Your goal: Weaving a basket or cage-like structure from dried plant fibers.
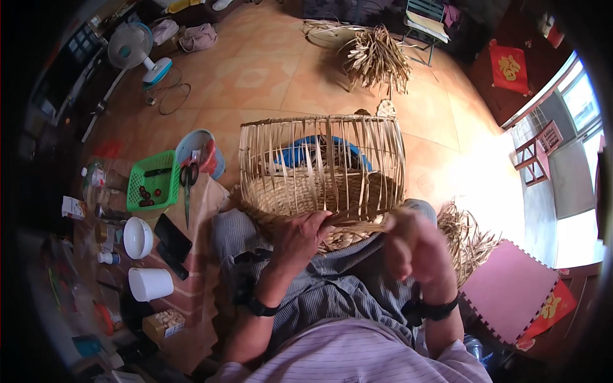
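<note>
A half-woven straw basket [290, 190] rests on my lap, its near side densely plaited and its far part an open frame of upright strands. My left hand [299, 241] is closed on the basket's near woven edge, thumb and fingers pinching the straw there. At the right end of that edge my right hand [421, 246] is smeared by motion. A straw strand seems to run toward its fingers, but whether they grip it cannot be made out. Through the open frame a blue basin [295, 153] with straw in it shows beyond.
At left, a table [203, 214] bears a green basket [132, 191], scissors [187, 198], a dark cleaver [174, 237], a white bowl [136, 237] and a white cup [151, 285]. Straw bundles lie ahead [380, 60] and at right [469, 233], near a pink foam mat [509, 290]. A fan [131, 48] stands far left.
</note>
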The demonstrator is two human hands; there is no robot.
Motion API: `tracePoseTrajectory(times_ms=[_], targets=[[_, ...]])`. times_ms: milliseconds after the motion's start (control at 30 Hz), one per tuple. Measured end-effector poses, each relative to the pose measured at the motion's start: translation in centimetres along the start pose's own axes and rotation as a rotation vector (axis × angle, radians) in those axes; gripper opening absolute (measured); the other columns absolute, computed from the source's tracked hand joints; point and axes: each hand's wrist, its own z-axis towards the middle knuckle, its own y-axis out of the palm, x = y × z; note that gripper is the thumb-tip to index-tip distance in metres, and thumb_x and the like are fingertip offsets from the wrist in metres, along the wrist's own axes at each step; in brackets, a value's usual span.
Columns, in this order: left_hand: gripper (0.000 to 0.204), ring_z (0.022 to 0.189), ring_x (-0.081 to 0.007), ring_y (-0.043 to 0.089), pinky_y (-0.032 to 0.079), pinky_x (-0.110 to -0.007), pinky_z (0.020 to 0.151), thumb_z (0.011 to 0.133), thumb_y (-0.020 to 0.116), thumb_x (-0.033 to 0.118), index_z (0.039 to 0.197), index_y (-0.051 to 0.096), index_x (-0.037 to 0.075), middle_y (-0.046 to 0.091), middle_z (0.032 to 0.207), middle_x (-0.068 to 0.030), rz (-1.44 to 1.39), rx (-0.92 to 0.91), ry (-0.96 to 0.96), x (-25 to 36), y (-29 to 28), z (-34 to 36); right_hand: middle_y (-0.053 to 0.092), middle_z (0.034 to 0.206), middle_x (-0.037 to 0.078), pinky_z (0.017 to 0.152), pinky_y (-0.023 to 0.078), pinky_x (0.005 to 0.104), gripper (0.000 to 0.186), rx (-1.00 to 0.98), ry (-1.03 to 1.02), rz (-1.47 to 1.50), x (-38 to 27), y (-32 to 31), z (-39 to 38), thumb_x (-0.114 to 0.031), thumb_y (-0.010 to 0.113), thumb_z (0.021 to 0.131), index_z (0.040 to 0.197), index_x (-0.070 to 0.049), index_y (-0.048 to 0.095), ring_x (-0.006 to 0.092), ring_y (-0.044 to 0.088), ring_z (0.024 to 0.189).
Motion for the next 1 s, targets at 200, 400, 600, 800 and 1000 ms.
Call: tracePoseTrajectory(times_ms=[200,400,600,800,1000], targets=[[0.027,0.085,-0.0398,0.077,0.058,-0.052,0.076,0.105,0.077,0.024,0.121,0.075,0.003,0.078,0.094,-0.0206,0.026,0.043,-0.034,0.2,0.6,0.3,0.075,0.098,0.011,0.081,0.064,0.0407,0.026,0.102,-0.320,-0.237,-0.9,-4.3,0.0,-0.022,0.056,0.119,0.114,-0.001,0.071,0.0273,0.077,0.093],[0.018,0.092,-0.0383,0.078,0.061,-0.051,0.080,0.104,0.075,0.014,0.114,0.073,0.000,0.079,0.097,-0.0195,-0.049,-0.017,-0.114,0.2,0.6,0.4,0.080,0.103,0.010,0.083,0.060,0.0364,0.030,0.264,0.193,-0.956,4.0,-2.4,1.5,-0.019,0.075,0.110,0.134,-0.001,0.074,0.0167,0.077,0.097],[0.020,0.098,-0.0449,0.077,0.060,-0.052,0.084,0.100,0.071,0.001,0.120,0.075,0.002,0.079,0.104,-0.0225,-0.087,-0.071,-0.037,-0.1,-0.6,0.8,0.079,0.106,0.010,0.081,0.060,0.0354,0.025,0.134,-0.272,-1.205,5.0,-1.6,6.9,-0.015,0.081,0.106,0.125,0.001,0.076,0.0164,0.074,0.094],[0.015,0.086,-0.0433,0.078,0.059,-0.055,0.073,0.098,0.070,0.004,0.113,0.069,0.003,0.076,0.091,-0.0251,-0.121,0.025,-0.086,0.0,1.0,1.0,0.076,0.109,0.006,0.088,0.061,0.0294,0.015,0.264,-0.134,-0.847,7.5,-4.0,9.8,-0.006,0.076,0.107,0.118,0.004,0.071,0.0134,0.073,0.098],[0.009,0.078,-0.0397,0.077,0.056,-0.052,0.066,0.099,0.068,0.008,0.108,0.069,0.005,0.076,0.088,-0.0216,0.204,0.095,-0.121,0.4,3.3,0.1,0.077,0.095,0.014,0.077,0.063,0.0351,0.018,0.159,-0.433,-1.165,7.0,-4.0,12.3,-0.009,0.078,0.102,0.114,0.004,0.074,0.0195,0.077,0.086]])
